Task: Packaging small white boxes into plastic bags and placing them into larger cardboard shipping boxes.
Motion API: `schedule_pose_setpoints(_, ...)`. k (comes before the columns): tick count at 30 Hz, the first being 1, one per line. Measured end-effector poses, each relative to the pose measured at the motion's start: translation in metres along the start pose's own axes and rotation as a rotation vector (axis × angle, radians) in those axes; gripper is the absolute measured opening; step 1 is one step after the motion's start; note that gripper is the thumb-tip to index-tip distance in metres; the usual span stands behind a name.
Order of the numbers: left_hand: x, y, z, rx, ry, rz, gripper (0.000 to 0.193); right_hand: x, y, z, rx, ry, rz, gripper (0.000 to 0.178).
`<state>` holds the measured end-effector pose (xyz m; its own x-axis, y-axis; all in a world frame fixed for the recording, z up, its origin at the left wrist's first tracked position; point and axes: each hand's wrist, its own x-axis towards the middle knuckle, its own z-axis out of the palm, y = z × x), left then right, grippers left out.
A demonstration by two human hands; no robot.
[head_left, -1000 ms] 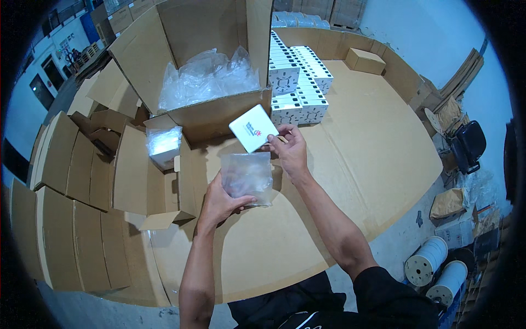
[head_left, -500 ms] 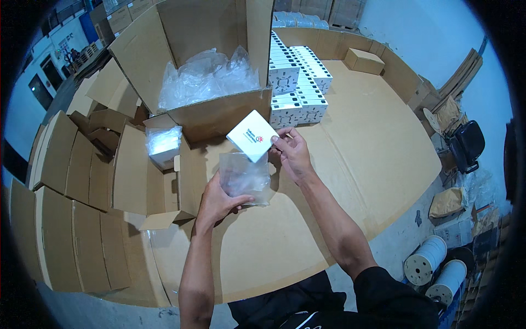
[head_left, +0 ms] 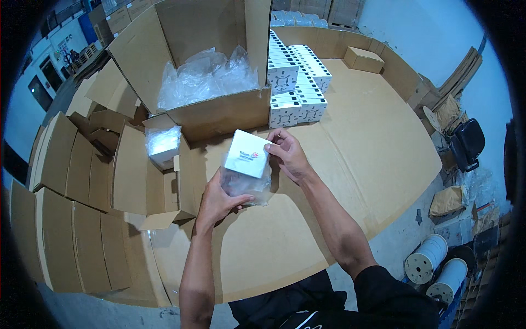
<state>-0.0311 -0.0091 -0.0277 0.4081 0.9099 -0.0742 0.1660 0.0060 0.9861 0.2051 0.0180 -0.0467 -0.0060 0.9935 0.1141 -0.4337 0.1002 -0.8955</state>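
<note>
My left hand (head_left: 218,198) is closed on a clear plastic bag (head_left: 245,187), with the thumb across its lower part. A white square box (head_left: 245,154) with a small printed mark is pinched at its right edge by my right hand (head_left: 287,156). The lower part of the box sits in the mouth of the bag, and its upper part stands out above. To the left, an open cardboard carton (head_left: 131,175) holds white items wrapped in clear plastic (head_left: 164,147).
Beyond my hands stands a large carton (head_left: 222,116) filled with clear plastic bags (head_left: 205,79). Stacked white patterned boxes (head_left: 298,104) are right of it. Several brown cartons (head_left: 57,236) line the left. A small brown box (head_left: 364,61) lies far right; cable spools (head_left: 426,257) stand below the table.
My right hand has brought the white box down and slightly left, so its lower end is now inside the bag's mouth. My left hand stays in place.
</note>
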Motion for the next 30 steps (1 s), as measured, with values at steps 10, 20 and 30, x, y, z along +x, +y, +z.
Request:
schedule_pose_setpoints(10, 0.008, -0.013, 0.005, -0.211, 0.023, 0.034, 0.039, -0.001, -0.002, -0.004, -0.261, -0.088, -0.009, 0.022)
schedule_pose_setpoints(20, 0.029, -0.038, 0.011, -0.223, 0.228, 0.077, 0.031, -0.016, 0.001, 0.010, -0.084, 0.111, 0.263, 0.024)
schedule_pose_setpoints(30, 0.043, -0.033, 0.012, -0.217, 0.225, 0.112, 0.028, -0.013, 0.024, 0.012, 0.322, 0.174, 0.136, 0.014)
